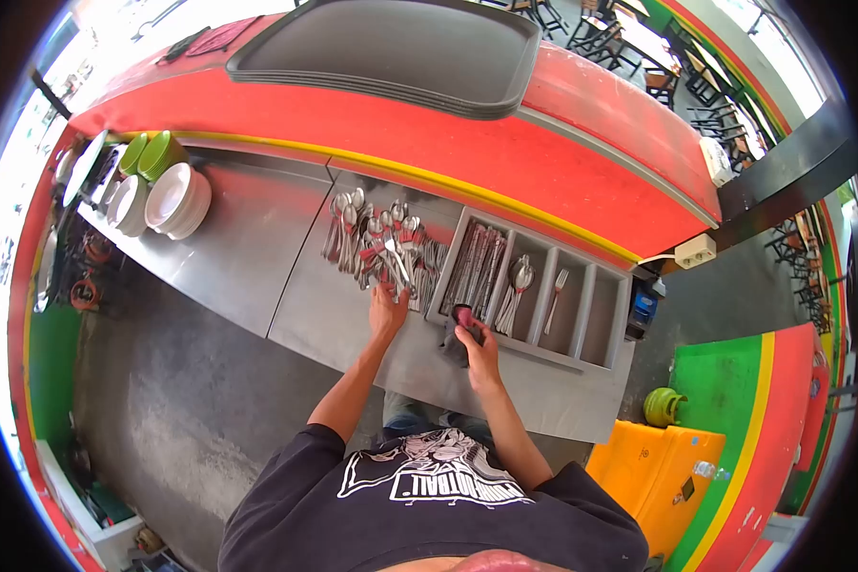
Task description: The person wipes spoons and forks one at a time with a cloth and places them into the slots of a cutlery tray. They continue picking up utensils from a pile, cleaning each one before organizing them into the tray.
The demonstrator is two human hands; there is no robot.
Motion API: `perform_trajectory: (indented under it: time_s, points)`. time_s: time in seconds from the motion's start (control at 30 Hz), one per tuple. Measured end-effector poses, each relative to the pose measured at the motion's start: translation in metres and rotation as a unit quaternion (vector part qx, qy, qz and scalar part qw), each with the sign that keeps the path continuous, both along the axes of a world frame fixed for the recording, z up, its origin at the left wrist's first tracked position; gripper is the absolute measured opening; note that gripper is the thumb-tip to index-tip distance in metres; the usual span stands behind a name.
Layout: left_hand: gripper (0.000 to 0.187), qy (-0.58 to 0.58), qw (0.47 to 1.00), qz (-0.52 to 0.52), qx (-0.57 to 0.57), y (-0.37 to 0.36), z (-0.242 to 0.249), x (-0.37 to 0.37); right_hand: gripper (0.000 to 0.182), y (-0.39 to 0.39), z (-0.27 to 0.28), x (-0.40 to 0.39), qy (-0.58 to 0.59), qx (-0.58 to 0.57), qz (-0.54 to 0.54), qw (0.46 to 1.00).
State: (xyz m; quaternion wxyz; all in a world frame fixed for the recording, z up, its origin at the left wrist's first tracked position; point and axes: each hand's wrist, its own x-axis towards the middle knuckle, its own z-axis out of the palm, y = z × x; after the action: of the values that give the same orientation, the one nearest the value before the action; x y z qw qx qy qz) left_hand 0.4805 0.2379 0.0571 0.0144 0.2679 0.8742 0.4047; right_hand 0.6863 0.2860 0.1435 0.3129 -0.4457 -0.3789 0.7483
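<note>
My left hand [388, 310] is at the near edge of a heap of spoons and forks [357, 229] on the metal counter. Its fingers are closed around the handle end of a fork [393, 250], partly hidden among the other pieces. My right hand [480, 355] grips a dark cloth [455, 345] with a reddish part at its top, just in front of the grey cutlery tray [591, 360]. In the tray, dark-patterned cutlery [477, 269] fills the left compartment, several spoons [517, 291] lie in the second and one fork [556, 300] in the third.
White bowls [178, 202] and green bowls [162, 155] are stacked at the counter's left end. Black serving trays [391, 52] rest on the red ledge [601, 157] above. A power socket [695, 253] and an orange box [653, 486] are at the right.
</note>
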Motion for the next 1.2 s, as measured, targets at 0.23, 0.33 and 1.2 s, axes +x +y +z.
perform_trajectory:
  time_s: [0.23, 0.33, 1.2]
  points:
    - [0.037, -0.180, 0.978, -0.066, -0.081, -0.010, -0.020, -0.031, 0.043, -0.021, 0.004, -0.030, 0.099, -0.119, -0.092, 0.984]
    - [0.029, -0.150, 0.984, -0.095, 0.002, -0.015, -0.029, -0.034, 0.045, -0.027, 0.001, -0.034, 0.089, -0.099, -0.105, 0.986]
    - [0.034, -0.365, 0.829, -0.390, 0.165, -0.022, 0.095, 0.011, 0.062, -0.012, 0.060, -0.081, -0.163, 0.353, -0.097, 0.916]
